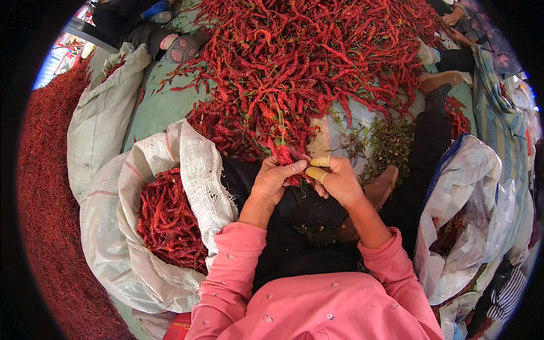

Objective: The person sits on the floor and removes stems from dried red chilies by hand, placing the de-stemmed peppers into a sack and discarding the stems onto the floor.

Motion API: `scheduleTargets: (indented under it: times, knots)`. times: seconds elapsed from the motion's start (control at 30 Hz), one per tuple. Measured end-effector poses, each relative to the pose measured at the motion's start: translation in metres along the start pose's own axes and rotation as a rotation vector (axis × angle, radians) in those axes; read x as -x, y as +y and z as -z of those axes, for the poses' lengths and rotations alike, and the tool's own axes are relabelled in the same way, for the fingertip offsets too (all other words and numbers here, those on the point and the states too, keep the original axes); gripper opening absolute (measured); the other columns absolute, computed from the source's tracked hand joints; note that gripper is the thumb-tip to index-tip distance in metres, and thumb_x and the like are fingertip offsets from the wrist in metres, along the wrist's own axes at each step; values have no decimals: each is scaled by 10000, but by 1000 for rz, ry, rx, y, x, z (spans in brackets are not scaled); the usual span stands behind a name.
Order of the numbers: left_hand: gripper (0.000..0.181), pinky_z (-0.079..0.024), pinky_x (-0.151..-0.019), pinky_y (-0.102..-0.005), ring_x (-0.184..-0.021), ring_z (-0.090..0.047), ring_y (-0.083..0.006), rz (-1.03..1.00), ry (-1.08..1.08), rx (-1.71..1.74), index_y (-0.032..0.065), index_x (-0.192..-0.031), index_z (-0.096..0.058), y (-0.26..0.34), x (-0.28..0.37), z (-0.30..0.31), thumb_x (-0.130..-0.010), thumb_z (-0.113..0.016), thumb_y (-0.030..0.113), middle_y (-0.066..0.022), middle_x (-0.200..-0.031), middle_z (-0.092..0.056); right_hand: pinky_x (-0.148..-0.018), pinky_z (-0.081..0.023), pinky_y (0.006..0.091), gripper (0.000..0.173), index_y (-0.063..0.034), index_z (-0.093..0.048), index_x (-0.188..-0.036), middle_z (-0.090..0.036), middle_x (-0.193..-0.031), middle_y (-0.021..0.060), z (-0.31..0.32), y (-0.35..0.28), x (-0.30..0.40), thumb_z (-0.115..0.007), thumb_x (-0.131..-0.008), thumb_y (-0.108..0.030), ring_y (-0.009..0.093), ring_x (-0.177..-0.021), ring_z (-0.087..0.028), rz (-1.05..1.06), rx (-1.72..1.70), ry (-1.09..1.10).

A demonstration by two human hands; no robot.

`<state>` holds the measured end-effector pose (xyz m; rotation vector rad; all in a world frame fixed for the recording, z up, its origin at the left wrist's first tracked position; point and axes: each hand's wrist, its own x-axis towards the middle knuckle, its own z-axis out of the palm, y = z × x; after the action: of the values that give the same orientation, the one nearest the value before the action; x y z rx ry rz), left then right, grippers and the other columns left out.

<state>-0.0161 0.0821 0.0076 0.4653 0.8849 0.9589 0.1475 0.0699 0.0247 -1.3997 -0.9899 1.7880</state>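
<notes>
My left hand (274,176) grips a small bunch of dried red chili peppers (281,154), their green stems pointing away from me. Beside it, my right hand (335,176) has yellow coverings on two fingers. Its fingertips meet the lower right side of the bunch; whether they pinch a single pepper is hard to make out. Beyond both hands spreads a large heap of red chili peppers (297,63). Plucked green-brown stems (389,142) lie in a pile past my right hand, near a brown shoe (382,187).
At my left stands an open white woven sack (199,165) holding red peppers (170,216). Another open sack (467,170) stands at my right. A taller sack (104,123) and a huge bank of chilies (51,212) lie farther left. Other people's shoes (185,47) and hands (454,17) border the heap.
</notes>
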Motion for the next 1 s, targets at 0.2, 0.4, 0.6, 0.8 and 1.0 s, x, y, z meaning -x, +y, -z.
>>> scheduleTargets:
  times: [0.2,0.4,0.6,0.8,1.0]
  knots:
    - [153,-504,-728,-261,-789,-635,-136,-134,-3,-4,25,-939,-646,-3,1,-4,-791,-644,-13,-69,-875,-673,-365,-389,252,177,102,-582,-955,-558,-579,63,6,3,-3,-601,-819,-10,116,-403,-488,30,-103,-7]
    - [78,-417,-495,-223,-631,-561,-116,-64,-26,-2,26,-912,-601,-1,4,-6,-868,-570,81,-78,-798,-633,-379,-382,252,105,68,-598,-900,-545,-578,58,-3,-5,3,-589,-814,9,107,-416,-494,35,273,32]
    - [133,-306,-395,-192,-509,-448,-71,204,54,201,34,-884,-549,-2,-2,-2,-890,-562,166,-4,-647,-532,-384,-400,254,96,49,-622,-876,-547,-592,58,-6,-13,18,-587,-822,-22,89,-391,-447,-16,42,-187]
    - [177,-283,-369,-187,-482,-404,-52,213,-143,278,20,-890,-543,2,-4,13,-901,-547,196,13,-612,-475,-389,-430,231,112,58,-624,-871,-547,-620,51,12,-27,43,-564,-853,-35,75,-361,-408,50,-358,-343]
    - [92,-374,-495,-218,-543,-431,-75,49,-60,44,5,-938,-582,-1,13,-9,-854,-591,41,-5,-738,-557,-567,-487,311,236,10,-633,-990,-603,-850,159,36,-28,32,-540,-781,72,247,-663,-616,701,910,420]
